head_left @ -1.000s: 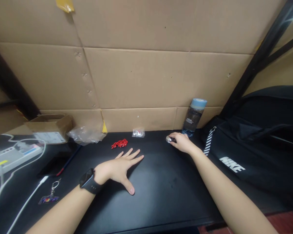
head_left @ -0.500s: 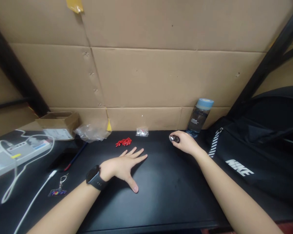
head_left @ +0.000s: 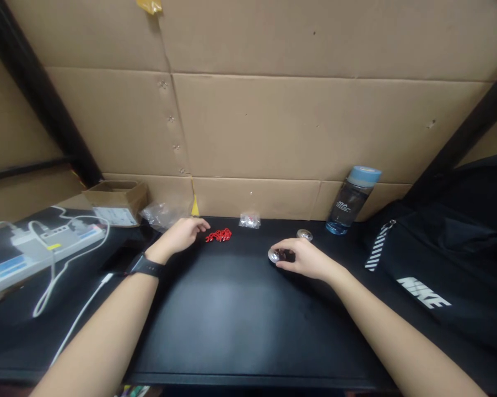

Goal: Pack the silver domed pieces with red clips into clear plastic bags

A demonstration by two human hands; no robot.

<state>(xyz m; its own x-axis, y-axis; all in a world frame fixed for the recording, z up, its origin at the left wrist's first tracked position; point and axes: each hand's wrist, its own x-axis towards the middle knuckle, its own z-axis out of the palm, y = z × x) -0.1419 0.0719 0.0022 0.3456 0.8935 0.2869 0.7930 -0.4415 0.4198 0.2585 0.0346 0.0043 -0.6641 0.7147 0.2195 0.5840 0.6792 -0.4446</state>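
Observation:
My right hand [head_left: 308,259] grips the edge of a round, shiny silver metal disc [head_left: 274,255] with a domed look, between thumb and fingers, low over the black tabletop. A second silver round piece [head_left: 304,235] lies just behind that hand, partly covered by it. My left hand [head_left: 184,236], with a dark watch [head_left: 148,267] on the wrist, is at the left with its fingers loosely bent and apart, holding nothing. Close to its fingertips lies a small heap of red cords [head_left: 219,235] with tiny metal bits.
A small clear packet [head_left: 249,220] lies by the cardboard wall. At right stand a blue-capped bottle [head_left: 347,207] and a black bag [head_left: 434,248]. To the left are an open cardboard box [head_left: 118,201], crumpled plastic [head_left: 160,214], a white power strip [head_left: 33,264] with cables and a dark phone-like slab [head_left: 118,259].
My right hand has moved left and nearer with one silver disc; another now shows behind it. My left hand has swung from the table's middle to the left of the red cords.

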